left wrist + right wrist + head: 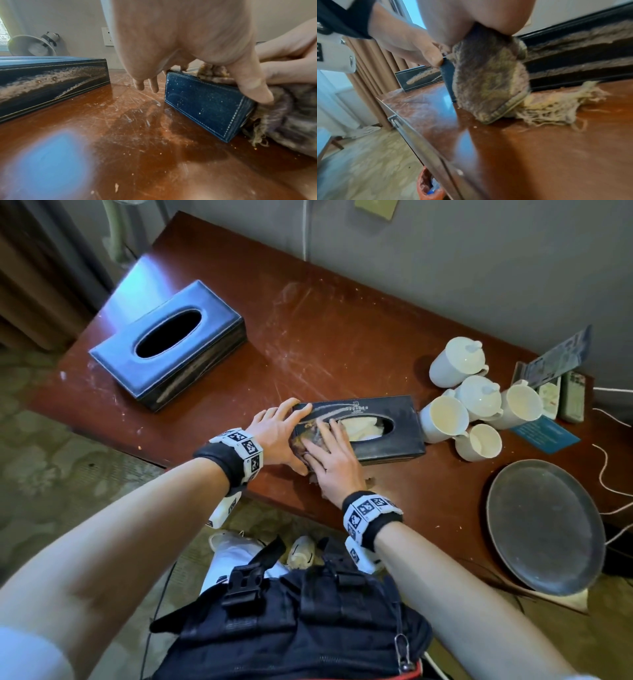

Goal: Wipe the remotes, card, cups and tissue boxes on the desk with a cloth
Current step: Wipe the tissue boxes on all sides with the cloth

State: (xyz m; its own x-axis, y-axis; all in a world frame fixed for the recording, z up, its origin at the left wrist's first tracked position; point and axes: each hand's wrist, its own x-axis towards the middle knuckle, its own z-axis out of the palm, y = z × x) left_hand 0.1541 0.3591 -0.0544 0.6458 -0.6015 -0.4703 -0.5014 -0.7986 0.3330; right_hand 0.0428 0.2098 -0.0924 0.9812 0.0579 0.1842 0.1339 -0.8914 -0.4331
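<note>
Tissue box (205, 104) end, seemingly dusty: left-wrist view

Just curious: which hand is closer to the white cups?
Right. The right hand presses the cloth on the tissue box, closer to the cups; the left hand grips that box's end farthest from them.

The one desk (308, 337) bears two tissue boxes (168, 344) (387, 436), one showing tissue in its slot and one showing a dark slot, five white cups (457, 361) (479, 397) (443, 419) (522, 404) (479, 441), two of them lidded and three open, and two remotes (549, 398) (572, 397). There is also one blue card (544, 434), one printed leaflet (555, 357), one round grey tray (544, 529) and one cloth (489, 81). Two hands are in view, one left hand (277, 436) and one right hand (334, 460), with two marked wristbands (241, 451) (368, 513), one to each wrist, and off the desk show one wall socket (107, 36), one orange bin (428, 185) and two pale shoes (222, 539) (301, 553).
</note>
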